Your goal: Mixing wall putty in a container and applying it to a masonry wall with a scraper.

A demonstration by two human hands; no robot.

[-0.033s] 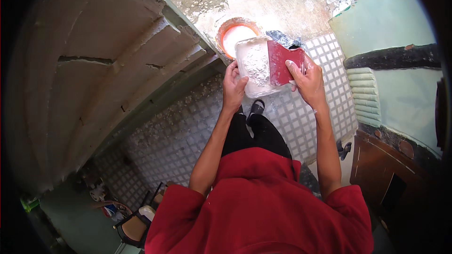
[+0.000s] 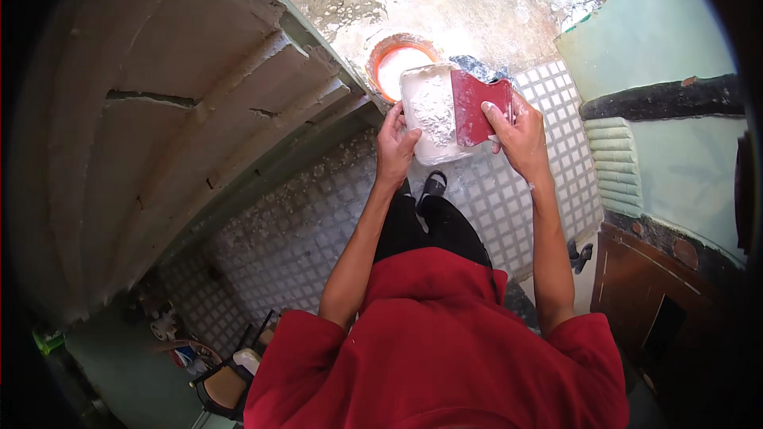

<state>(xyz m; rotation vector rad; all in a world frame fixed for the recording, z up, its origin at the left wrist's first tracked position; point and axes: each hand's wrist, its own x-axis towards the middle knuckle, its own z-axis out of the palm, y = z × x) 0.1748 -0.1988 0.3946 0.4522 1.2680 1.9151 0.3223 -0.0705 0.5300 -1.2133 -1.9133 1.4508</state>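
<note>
My left hand (image 2: 395,149) is closed on the left side of a clear rectangular plastic tub (image 2: 435,154), with the thumb near its front corner. Lumpy white powder or paste (image 2: 433,111) lies inside. My right hand (image 2: 524,141) grips a wide dark-red putty spreader (image 2: 474,103), thumb on top and fingers mostly hidden underneath. The spreader's blade covers the tub's right part, and whether it touches the contents I cannot tell. Just beyond the tub, on the floor, stands a round orange bucket (image 2: 380,54) with white material in it and smears round its rim.
A large pale panelled surface (image 2: 183,71) fills the left side. On the right is a light-green wall (image 2: 660,48) with a dark band, above a brown cabinet (image 2: 636,278). Dark crumpled plastic (image 2: 477,67) lies behind the tub. A chair (image 2: 226,388) stands at lower left, on tiled floor.
</note>
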